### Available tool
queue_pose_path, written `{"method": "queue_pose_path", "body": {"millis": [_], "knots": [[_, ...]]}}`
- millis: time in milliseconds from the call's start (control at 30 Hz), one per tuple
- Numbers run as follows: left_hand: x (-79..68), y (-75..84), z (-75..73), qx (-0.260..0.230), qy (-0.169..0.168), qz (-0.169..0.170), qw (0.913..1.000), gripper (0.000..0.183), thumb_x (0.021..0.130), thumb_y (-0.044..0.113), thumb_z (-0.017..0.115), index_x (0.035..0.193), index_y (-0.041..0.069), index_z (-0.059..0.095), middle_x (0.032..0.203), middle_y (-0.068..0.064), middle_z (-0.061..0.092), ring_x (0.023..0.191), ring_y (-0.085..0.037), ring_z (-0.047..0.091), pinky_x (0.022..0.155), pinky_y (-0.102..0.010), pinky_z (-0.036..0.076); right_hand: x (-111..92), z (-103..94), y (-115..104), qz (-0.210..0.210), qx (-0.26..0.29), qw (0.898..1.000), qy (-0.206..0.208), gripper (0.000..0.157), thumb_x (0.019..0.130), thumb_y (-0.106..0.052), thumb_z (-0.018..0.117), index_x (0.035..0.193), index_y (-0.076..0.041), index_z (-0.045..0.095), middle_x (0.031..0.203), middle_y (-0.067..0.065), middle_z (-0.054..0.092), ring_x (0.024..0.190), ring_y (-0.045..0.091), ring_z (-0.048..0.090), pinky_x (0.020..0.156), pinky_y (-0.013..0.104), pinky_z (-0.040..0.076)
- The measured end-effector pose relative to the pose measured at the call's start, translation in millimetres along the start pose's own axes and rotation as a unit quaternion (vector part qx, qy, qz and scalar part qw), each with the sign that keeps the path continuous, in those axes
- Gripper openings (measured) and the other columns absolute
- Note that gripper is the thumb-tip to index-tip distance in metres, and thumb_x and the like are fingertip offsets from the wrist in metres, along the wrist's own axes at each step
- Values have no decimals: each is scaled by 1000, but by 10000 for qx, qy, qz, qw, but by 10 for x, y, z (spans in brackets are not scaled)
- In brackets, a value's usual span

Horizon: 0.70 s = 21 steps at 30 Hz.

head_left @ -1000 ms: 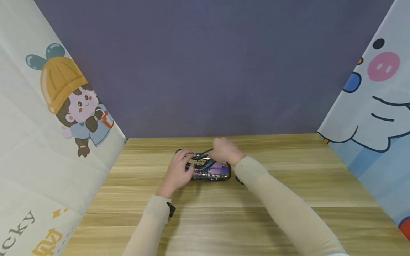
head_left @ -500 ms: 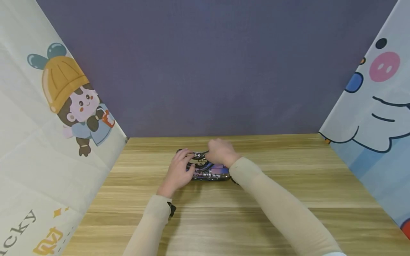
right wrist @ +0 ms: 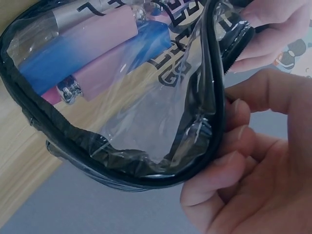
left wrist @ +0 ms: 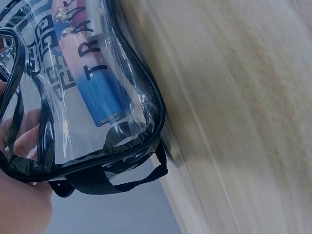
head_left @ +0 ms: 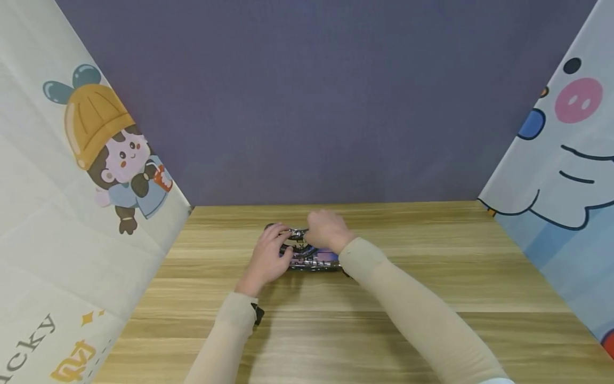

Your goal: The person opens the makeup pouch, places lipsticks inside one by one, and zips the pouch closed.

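A clear plastic toiletry bag (head_left: pixel 314 262) with black piping and black lettering lies on the table near its back edge. Inside are several pink-and-blue tubes (right wrist: pixel 80 46) with silvery parts. My left hand (head_left: pixel 270 257) grips the bag's left end, fingers over the top and thumb at the near side. At the upper right part of the bag, my right hand (head_left: pixel 327 230) pinches the black-edged rim with curled fingers. A toothed zipper strip (right wrist: pixel 237 43) lies between the two hands in the right wrist view. I cannot tell whether the zipper pull is in my right fingers.
The wood-grain table (head_left: pixel 307 330) meets a dark grey-purple wall (head_left: pixel 312 106) just behind the bag. Cartoon-printed sheets line the left side (head_left: pixel 43 186) and right side (head_left: pixel 571 197). A black strap loop (left wrist: pixel 141 183) sticks out from one end of the bag.
My right hand has slid left along the top of the bag, toward my left hand, and the gap in the rim looks smaller. My left hand has stayed in place.
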<state>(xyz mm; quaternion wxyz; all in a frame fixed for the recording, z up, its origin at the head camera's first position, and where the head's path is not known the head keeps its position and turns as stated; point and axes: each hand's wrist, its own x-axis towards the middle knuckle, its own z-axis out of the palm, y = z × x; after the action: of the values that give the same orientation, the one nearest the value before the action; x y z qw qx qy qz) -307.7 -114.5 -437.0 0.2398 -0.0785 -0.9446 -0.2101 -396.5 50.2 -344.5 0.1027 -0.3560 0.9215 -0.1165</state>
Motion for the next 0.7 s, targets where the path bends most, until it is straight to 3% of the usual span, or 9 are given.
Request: {"method": "queue_pose_path", "body": {"millis": [700], "knots": [[2, -45, 16, 51, -73, -97, 9999, 41, 91, 15, 59, 127, -4, 66, 140, -14, 58, 141, -33, 41, 121, -47, 26, -40, 50, -59, -195, -84, 9998, 67, 32, 95, -21, 64, 66, -16, 51, 60, -4, 43, 50, 10, 41, 47, 26, 40]]}}
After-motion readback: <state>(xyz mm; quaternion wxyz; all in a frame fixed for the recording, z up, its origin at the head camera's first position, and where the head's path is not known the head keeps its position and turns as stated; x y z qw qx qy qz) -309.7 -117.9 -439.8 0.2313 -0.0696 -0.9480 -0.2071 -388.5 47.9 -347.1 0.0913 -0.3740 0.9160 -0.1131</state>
